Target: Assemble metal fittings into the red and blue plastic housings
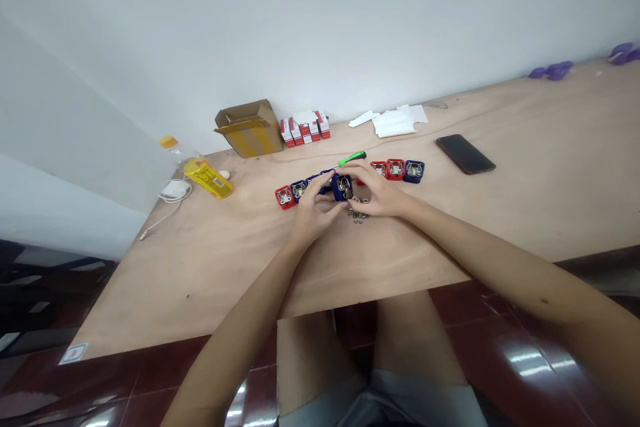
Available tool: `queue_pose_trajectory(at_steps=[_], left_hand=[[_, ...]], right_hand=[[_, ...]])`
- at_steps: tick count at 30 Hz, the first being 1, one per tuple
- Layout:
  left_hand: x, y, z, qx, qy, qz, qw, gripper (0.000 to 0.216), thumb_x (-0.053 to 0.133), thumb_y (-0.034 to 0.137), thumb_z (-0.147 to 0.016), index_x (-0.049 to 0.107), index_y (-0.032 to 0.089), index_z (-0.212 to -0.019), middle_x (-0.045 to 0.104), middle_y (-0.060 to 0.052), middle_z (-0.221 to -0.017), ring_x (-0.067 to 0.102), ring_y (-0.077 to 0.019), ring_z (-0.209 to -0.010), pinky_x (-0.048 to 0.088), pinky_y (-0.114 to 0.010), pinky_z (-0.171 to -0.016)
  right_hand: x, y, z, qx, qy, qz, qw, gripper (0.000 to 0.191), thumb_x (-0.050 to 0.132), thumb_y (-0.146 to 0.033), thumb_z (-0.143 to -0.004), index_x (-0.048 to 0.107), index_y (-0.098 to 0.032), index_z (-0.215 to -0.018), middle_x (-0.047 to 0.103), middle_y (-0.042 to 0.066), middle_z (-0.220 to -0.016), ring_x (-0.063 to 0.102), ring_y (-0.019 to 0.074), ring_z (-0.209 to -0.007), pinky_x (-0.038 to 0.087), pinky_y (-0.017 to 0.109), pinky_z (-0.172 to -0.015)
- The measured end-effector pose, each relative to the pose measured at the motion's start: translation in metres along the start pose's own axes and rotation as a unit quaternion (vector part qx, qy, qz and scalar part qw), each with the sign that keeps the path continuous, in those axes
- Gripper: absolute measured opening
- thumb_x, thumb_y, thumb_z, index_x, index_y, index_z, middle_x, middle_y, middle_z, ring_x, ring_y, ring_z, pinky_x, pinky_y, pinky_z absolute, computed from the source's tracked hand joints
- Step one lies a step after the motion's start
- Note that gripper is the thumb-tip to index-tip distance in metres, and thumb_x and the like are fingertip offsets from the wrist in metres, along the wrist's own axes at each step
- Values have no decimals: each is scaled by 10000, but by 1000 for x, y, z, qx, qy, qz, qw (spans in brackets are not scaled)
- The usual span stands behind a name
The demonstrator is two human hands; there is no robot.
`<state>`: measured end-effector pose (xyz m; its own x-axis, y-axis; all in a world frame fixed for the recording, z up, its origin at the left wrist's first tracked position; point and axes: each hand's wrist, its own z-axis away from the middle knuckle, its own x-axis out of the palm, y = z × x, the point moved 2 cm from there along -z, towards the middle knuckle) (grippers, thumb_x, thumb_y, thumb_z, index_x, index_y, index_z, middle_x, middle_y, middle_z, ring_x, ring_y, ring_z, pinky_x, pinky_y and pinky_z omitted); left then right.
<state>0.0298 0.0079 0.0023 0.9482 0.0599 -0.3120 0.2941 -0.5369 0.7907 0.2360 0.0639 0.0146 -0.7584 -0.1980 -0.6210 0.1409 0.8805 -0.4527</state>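
Note:
A small blue square housing (343, 187) with metal parts inside is held up between my two hands, its inner side facing me. My left hand (312, 215) grips its left side with the fingers and thumb. On the right, my right hand (377, 193) pinches it between fingers at the top and a thumb low down. A loose pile of small metal pieces (359, 216) lies just beneath. Behind my fingers runs a row of similar housings, among them a red housing (285, 197) and a blue housing (299, 190); part of the row is hidden.
A green-handled screwdriver (353, 159) lies behind my hands. More red housings (395, 169) and a blue one stand to the right, before a phone (465, 153). Along the wall are a cardboard box (254, 140), small red-white boxes (306, 132) and papers (394, 123). A bottle (207, 177) lies left.

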Motion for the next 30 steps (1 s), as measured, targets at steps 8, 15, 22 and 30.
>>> queue_pose_trajectory(at_steps=[8,15,22,30], left_hand=[[0,1,-2,21,-17,2,1000,658,893,338,-852,659,253,-1462,657,-158,-1464,651,-328,-1369,684,-435,-988],[-1,-2,0,8,13,-7,1000,671,909,302,-784,702,233,-1419,685,-154,-1441,670,-325,-1346,681,-443,-1006],[-2,-11,-2,-103,33,83,991,640,979,320,-691,778,181,-1283,768,-159,-1322,747,-323,-1229,641,-504,-1087],[3,1,4,-129,-91,170,973,734,1016,327,-673,742,191,-1340,815,-134,-1175,793,-278,-1080,661,-483,-1029]], right_hand=[[0,3,4,0,-40,-10,999,553,618,-239,-960,547,-278,-1507,533,165,-1553,524,346,-1491,458,607,-1258],[-3,6,4,2,-42,-15,999,467,592,-355,-1044,593,-281,-1506,604,148,-1573,580,346,-1475,485,597,-1246],[1,9,7,49,-15,5,999,374,468,-390,-1127,669,-242,-1407,759,126,-1359,732,294,-1240,587,494,-1098],[-1,17,8,84,73,40,993,429,400,-463,-1143,674,-226,-914,719,65,-834,661,235,-770,541,381,-755]])
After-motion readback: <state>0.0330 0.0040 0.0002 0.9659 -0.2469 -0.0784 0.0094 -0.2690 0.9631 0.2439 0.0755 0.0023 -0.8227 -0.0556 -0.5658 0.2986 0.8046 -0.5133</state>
